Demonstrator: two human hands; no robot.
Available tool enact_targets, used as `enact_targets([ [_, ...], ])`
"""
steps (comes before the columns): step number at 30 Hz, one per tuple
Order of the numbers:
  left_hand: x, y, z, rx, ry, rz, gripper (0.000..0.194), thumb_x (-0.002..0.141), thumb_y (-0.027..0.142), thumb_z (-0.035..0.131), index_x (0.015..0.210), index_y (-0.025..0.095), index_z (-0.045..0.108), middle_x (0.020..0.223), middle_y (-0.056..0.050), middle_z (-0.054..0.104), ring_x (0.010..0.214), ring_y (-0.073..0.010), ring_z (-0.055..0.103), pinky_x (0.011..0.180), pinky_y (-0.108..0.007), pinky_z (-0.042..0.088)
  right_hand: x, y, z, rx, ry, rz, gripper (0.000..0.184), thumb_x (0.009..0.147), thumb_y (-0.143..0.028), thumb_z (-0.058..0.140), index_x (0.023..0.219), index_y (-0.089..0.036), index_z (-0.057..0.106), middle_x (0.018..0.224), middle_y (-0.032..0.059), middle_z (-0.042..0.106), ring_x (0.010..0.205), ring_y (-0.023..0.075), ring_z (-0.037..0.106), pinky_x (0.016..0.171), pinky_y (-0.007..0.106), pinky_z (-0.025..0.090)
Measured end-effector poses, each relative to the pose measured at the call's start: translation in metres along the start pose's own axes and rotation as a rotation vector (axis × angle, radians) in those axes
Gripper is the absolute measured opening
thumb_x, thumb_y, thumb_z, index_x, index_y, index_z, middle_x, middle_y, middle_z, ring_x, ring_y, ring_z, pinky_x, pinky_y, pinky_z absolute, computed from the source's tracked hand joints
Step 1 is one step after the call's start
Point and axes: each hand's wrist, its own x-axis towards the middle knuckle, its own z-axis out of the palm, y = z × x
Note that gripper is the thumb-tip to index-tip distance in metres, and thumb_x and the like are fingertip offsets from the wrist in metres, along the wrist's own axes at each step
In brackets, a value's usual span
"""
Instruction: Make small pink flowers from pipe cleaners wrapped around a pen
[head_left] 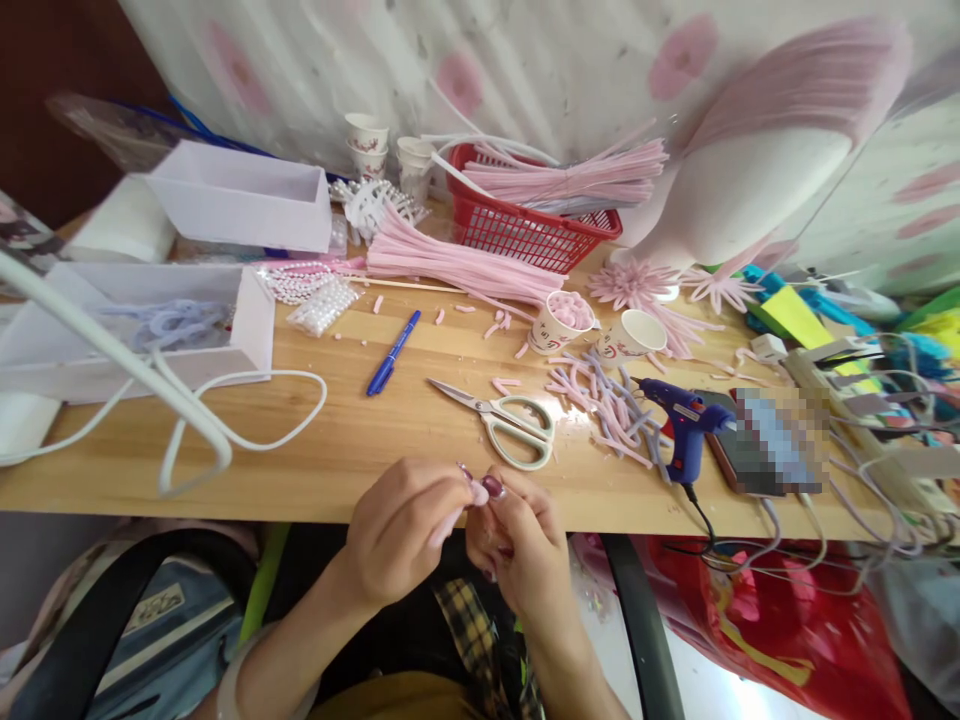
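At the table's front edge, my left hand (405, 525) and my right hand (525, 530) meet fingertip to fingertip. Both are closed in a pinch on a small pale pink piece of chenille stem (478, 493), mostly covered by the fingers. Just beyond them lie scissors (517, 428) with pale handles, blades pointing left. Cut pink and grey-lilac chenille pieces (611, 415) form a loose pile to the right. A paper cup (550, 338) behind the scissors holds small curled pink pieces, and another paper cup (634, 335) stands beside it.
A blue glue gun (686, 425) and phone (750, 460) lie on the right near a cluttered power strip (847, 420). Further back are a blue pen (394, 352), long pink stems (465, 262) and a red basket (517, 235). A white cable (300, 375) and boxes (259, 310) occupy the left.
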Motion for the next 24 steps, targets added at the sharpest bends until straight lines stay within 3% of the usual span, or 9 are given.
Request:
enact_targets([
  [4,-0.016,-0.004,-0.004,0.085,-0.041,0.162,0.046,0.079,0.004,0.063,0.12,0.026,0.063,0.102,-0.005,0.076,0.097,-0.0234,0.069,0.089,-0.037,0.054,-0.007,0.001,0.009,0.286,0.005,0.187,0.037,0.081,-0.036,0.06,0.054,-0.02,0.043,0.039,-0.0122,0.021,0.03,0.0028,0.013,0.026,0.015,0.019],
  [8,-0.013,-0.006,-0.011,0.019,-0.09,0.172,0.034,0.082,0.009,0.063,0.111,0.026,0.066,0.098,-0.004,0.076,0.093,-0.021,0.071,0.088,-0.033,0.057,-0.007,-0.003,0.003,0.182,-0.034,0.258,0.037,0.083,-0.04,0.062,0.057,-0.018,0.048,0.039,-0.0114,0.025,0.03,0.0034,0.016,0.026,0.015,0.021],
  [11,-0.005,-0.005,-0.011,0.019,-0.064,0.139,0.023,0.086,0.009,0.058,0.101,0.024,0.066,0.09,-0.002,0.075,0.089,-0.018,0.07,0.086,-0.03,0.058,-0.007,-0.003,0.002,0.011,-0.055,0.166,0.038,0.088,-0.045,0.059,0.063,-0.019,0.046,0.045,-0.0108,0.027,0.035,0.0039,0.018,0.032,0.016,0.021],
  [14,0.0,-0.002,-0.005,0.062,0.004,0.175,0.02,0.085,0.005,0.056,0.095,0.02,0.064,0.089,-0.004,0.072,0.088,-0.017,0.069,0.082,-0.028,0.056,-0.006,-0.004,0.002,-0.347,-0.042,-0.12,0.039,0.095,-0.039,0.05,0.062,-0.018,0.044,0.051,-0.0068,0.034,0.044,0.006,0.029,0.042,0.02,0.027],
  [17,0.004,0.006,0.001,-0.069,0.038,-0.023,0.02,0.088,0.005,0.049,0.096,0.019,0.06,0.088,-0.004,0.069,0.083,-0.015,0.067,0.076,-0.024,0.055,-0.003,-0.01,-0.004,-0.773,-0.041,-0.436,0.034,0.098,-0.023,0.045,0.064,-0.018,0.046,0.058,-0.0041,0.042,0.053,0.0077,0.038,0.052,0.023,0.029],
  [19,0.01,0.013,0.001,-0.197,0.001,-0.302,0.015,0.089,0.008,0.051,0.095,0.02,0.058,0.089,-0.003,0.067,0.083,-0.0137,0.066,0.074,-0.021,0.054,0.0,-0.015,-0.011,-0.939,-0.086,-0.553,0.03,0.097,-0.017,0.045,0.067,-0.018,0.045,0.06,-0.0043,0.042,0.055,0.008,0.04,0.055,0.024,0.029],
  [21,0.018,0.019,-0.002,-0.395,-0.111,-0.556,0.008,0.091,0.014,0.054,0.088,0.021,0.057,0.081,0.001,0.065,0.074,-0.0114,0.066,0.067,-0.017,0.054,0.002,-0.019,-0.017,-0.997,-0.142,-0.58,0.027,0.097,-0.015,0.043,0.07,-0.019,0.044,0.062,-0.0044,0.042,0.057,0.0087,0.04,0.057,0.025,0.029],
  [24,0.028,0.021,-0.007,-0.577,-0.171,-0.699,0.008,0.089,0.02,0.058,0.081,0.02,0.056,0.078,0.002,0.063,0.072,-0.0114,0.066,0.067,-0.017,0.054,0.002,-0.019,-0.018,-0.917,-0.191,-0.463,0.024,0.099,-0.019,0.039,0.076,-0.021,0.044,0.068,-0.0037,0.044,0.063,0.0102,0.041,0.06,0.025,0.031],
])
